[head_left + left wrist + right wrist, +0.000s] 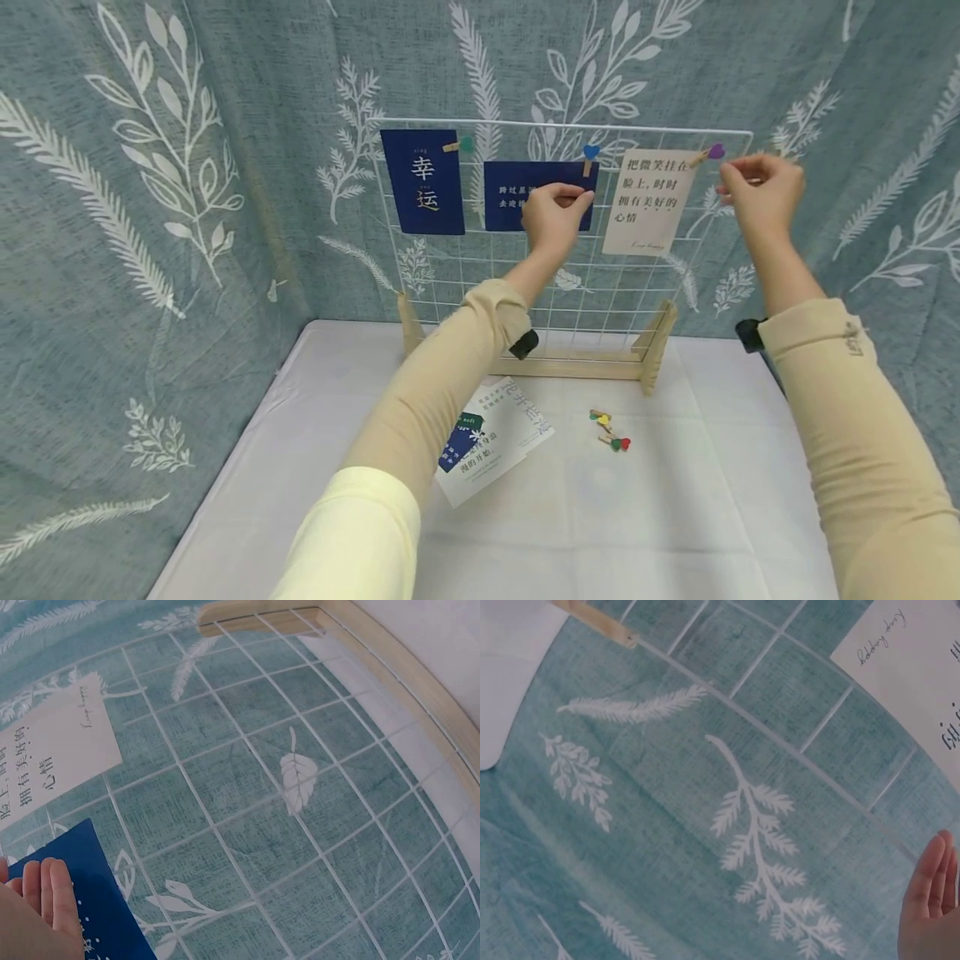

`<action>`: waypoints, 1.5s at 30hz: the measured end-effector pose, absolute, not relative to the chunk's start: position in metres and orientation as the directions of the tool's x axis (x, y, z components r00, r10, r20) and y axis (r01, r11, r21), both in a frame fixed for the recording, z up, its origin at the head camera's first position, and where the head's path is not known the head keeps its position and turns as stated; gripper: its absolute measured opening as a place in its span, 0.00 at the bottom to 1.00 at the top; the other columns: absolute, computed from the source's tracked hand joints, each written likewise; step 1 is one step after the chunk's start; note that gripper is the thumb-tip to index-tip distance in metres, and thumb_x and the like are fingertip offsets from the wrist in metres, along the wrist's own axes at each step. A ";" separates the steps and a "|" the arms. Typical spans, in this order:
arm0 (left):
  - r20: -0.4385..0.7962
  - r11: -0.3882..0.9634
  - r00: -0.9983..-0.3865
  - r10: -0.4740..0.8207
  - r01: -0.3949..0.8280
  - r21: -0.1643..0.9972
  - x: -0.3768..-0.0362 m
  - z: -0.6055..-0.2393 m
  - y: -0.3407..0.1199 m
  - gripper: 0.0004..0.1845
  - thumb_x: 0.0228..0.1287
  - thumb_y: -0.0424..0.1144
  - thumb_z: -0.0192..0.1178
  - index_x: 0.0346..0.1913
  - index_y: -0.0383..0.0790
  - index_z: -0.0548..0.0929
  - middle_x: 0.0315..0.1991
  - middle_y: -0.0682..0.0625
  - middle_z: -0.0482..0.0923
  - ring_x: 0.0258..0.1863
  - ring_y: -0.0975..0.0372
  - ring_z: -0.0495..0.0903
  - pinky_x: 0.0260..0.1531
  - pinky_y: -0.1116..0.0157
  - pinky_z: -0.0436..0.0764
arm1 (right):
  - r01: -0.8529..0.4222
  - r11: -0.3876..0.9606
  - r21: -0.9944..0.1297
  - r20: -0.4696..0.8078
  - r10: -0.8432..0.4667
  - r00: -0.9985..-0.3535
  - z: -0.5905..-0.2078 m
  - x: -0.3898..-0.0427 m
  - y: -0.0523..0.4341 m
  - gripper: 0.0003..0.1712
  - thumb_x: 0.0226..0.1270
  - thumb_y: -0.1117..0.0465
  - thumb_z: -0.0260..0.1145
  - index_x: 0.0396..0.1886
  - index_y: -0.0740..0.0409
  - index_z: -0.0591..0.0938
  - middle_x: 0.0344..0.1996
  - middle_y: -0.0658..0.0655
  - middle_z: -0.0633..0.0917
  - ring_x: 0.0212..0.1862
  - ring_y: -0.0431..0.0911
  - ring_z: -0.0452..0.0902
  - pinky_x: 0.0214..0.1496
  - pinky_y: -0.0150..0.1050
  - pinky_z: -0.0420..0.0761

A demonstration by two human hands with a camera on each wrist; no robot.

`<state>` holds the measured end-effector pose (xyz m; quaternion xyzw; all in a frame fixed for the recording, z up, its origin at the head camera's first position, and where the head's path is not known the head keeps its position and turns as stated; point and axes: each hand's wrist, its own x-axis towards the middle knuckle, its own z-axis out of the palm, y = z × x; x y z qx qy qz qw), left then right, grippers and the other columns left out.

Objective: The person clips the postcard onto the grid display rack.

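A white wire grid [600, 275] stands on a wooden base [570, 367] at the back of the table. Three cards hang on it from heart pegs: a dark blue card [423, 182] at left, a middle blue card [510, 196] and a white card [645, 200]. My left hand [555, 212] pinches the middle blue card's lower right corner; its fingers [49, 889] lie on the blue card [97, 900]. My right hand [757, 192] is raised at the grid's right edge, just beside the purple peg [716, 152], fingers curled. Only its fingertips [934, 881] show in the right wrist view.
On the white tablecloth [675, 517] lie a loose pile of cards [498, 433] and several small heart pegs [611, 429]. A teal leaf-print curtain [187, 208] closes in the back and both sides.
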<state>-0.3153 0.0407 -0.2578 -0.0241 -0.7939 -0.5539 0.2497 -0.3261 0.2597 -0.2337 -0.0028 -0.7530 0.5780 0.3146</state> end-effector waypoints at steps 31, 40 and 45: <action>0.414 0.350 -0.888 -0.202 0.329 0.877 -0.302 -0.286 0.004 0.10 0.60 0.38 0.64 0.38 0.34 0.86 0.32 0.40 0.85 0.28 0.57 0.82 0.26 0.74 0.77 | -0.392 0.265 -0.881 0.466 0.339 -0.817 -0.268 -0.314 0.250 0.03 0.62 0.65 0.64 0.31 0.56 0.84 0.17 0.34 0.79 0.22 0.28 0.75 0.28 0.17 0.76; 0.350 0.334 -0.928 -0.130 0.292 0.896 -0.299 -0.301 -0.007 0.12 0.63 0.39 0.62 0.40 0.31 0.86 0.32 0.37 0.84 0.18 0.71 0.72 0.22 0.77 0.74 | -0.415 0.325 -0.849 0.502 0.256 -0.826 -0.281 -0.308 0.244 0.11 0.64 0.67 0.62 0.41 0.74 0.80 0.18 0.31 0.78 0.24 0.27 0.75 0.31 0.17 0.76; 0.315 0.281 -0.940 -0.132 0.269 0.921 -0.297 -0.309 -0.013 0.12 0.62 0.38 0.62 0.41 0.29 0.84 0.34 0.36 0.84 0.19 0.72 0.73 0.24 0.78 0.77 | -0.410 0.361 -0.838 0.502 0.213 -0.838 -0.291 -0.307 0.242 0.09 0.64 0.65 0.63 0.39 0.69 0.81 0.19 0.29 0.78 0.24 0.27 0.74 0.32 0.17 0.75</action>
